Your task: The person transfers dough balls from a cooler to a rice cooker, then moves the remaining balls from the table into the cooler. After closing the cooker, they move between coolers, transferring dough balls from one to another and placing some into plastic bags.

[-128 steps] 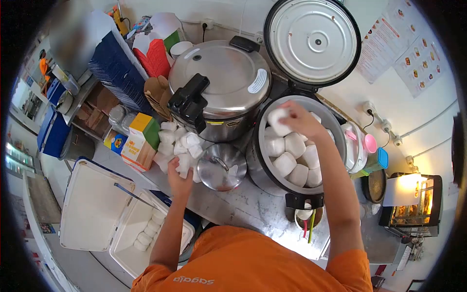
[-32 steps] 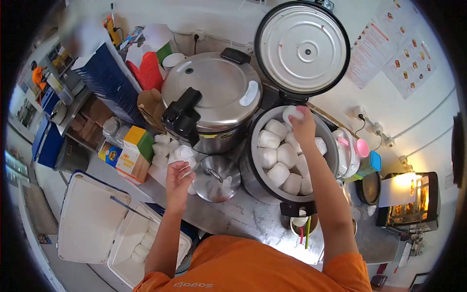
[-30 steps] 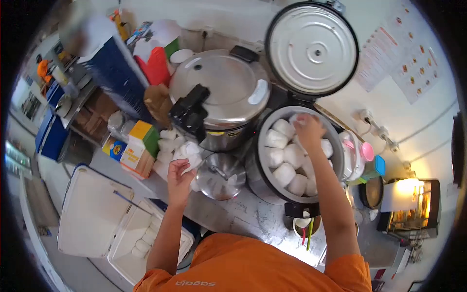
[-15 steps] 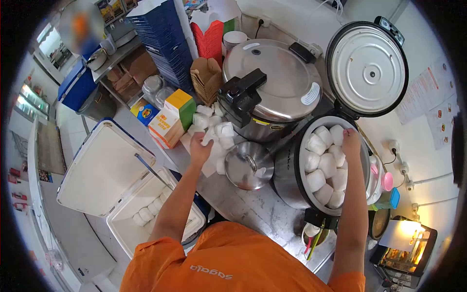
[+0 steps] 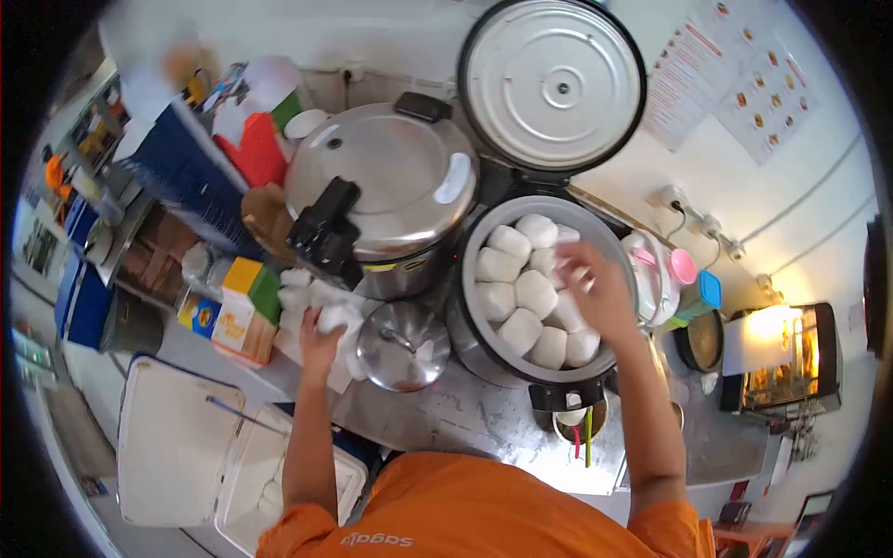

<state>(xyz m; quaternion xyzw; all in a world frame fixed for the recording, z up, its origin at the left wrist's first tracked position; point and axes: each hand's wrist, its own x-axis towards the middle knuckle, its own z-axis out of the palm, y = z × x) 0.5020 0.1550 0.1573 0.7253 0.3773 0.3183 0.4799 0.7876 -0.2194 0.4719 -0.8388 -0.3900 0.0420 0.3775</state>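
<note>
My left hand [image 5: 321, 346] is closed around a white wrapped bundle [image 5: 340, 319] beside a pile of similar bundles [image 5: 296, 290] on the counter. Over the right side of an uncovered rice cooker [image 5: 484, 349] is my right hand [image 5: 600, 293], its fingers apart and pointing down at the bundles inside. Rounded white bundles [image 5: 535, 296] fill the cooker's pot in a packed layer. My right fingers hide a few of them. A round metal lid [image 5: 404, 346] with a handle lies between my left hand and the cooker.
A second cooker [image 5: 386, 177], closed, stands behind the metal lid. The near cooker's lid [image 5: 563, 88] is raised. An orange-and-green carton [image 5: 249, 316] is left of the pile. An open cooler box [image 5: 172, 446] sits lower left. A lit glass-fronted warmer [image 5: 791, 358] is at right.
My left hand has closed on a bundle from the pile. My right hand has shifted from the pot's far right side to over the bundles. The camera view has turned right.
</note>
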